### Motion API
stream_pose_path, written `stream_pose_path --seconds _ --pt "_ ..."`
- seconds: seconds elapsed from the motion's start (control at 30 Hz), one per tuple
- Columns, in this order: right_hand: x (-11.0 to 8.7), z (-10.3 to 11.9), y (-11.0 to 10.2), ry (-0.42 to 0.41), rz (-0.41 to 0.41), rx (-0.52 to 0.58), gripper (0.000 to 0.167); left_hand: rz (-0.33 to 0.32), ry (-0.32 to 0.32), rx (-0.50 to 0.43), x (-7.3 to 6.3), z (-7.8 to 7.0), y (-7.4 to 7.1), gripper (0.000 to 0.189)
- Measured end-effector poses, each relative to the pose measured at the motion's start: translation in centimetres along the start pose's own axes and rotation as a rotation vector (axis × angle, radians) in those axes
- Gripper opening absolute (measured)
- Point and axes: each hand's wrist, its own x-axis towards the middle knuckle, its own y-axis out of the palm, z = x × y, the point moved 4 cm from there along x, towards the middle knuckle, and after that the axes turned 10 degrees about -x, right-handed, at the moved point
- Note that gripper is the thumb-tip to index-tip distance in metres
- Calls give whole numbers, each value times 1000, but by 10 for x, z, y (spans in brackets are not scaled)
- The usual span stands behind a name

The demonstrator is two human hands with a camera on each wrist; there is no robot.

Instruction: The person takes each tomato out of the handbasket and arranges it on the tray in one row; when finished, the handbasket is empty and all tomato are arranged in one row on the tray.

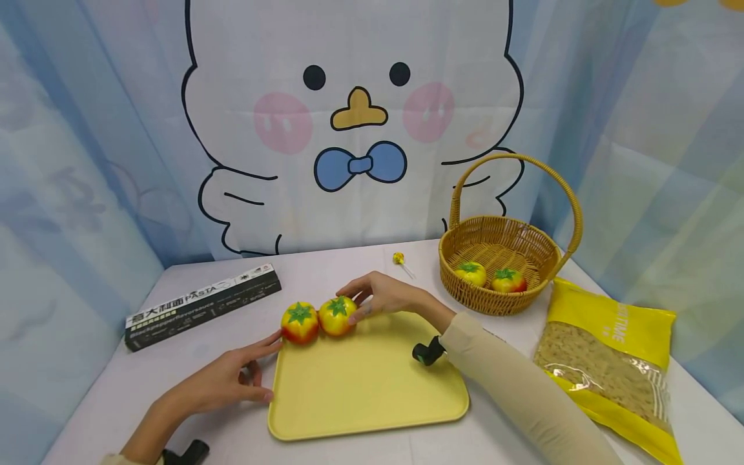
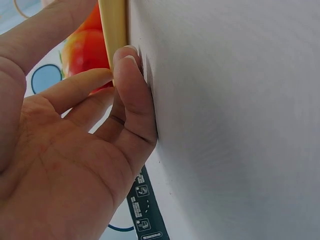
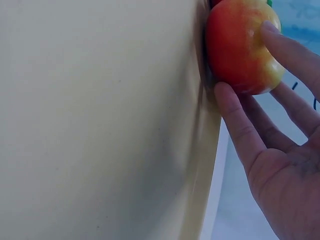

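Observation:
Two red-and-yellow tomatoes with green star-shaped tops sit side by side at the back left of a yellow tray [image 1: 372,381]. My right hand [image 1: 386,298] holds the right tomato [image 1: 335,320] between thumb and fingers; in the right wrist view the fingertips lie against the skin of this tomato [image 3: 240,50]. The left tomato [image 1: 300,328] stands close beside it. At the tray's left side is my left hand [image 1: 217,381], its fingertips and thumb at the rim and its index finger reaching toward the left tomato. The left wrist view shows the fingers against the tray edge [image 2: 115,30].
A wicker basket [image 1: 456,284] with two similar tomatoes stands at the back right. In front of it lies a yellow bag [image 1: 610,355] of dry food. A black pasta box [image 1: 203,307] lies at the left, and a lollipop [image 1: 398,258] near the back edge.

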Motion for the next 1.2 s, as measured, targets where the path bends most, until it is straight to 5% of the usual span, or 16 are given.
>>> stream_pose_path --seconds 0.77,1.2 --pt "-6 -5 -8 9 8 -14 64 0 3 -8 0 2 0 100" --pt "-32 -4 -56 57 -82 24 58 -9 7 -9 0 1 1 99"
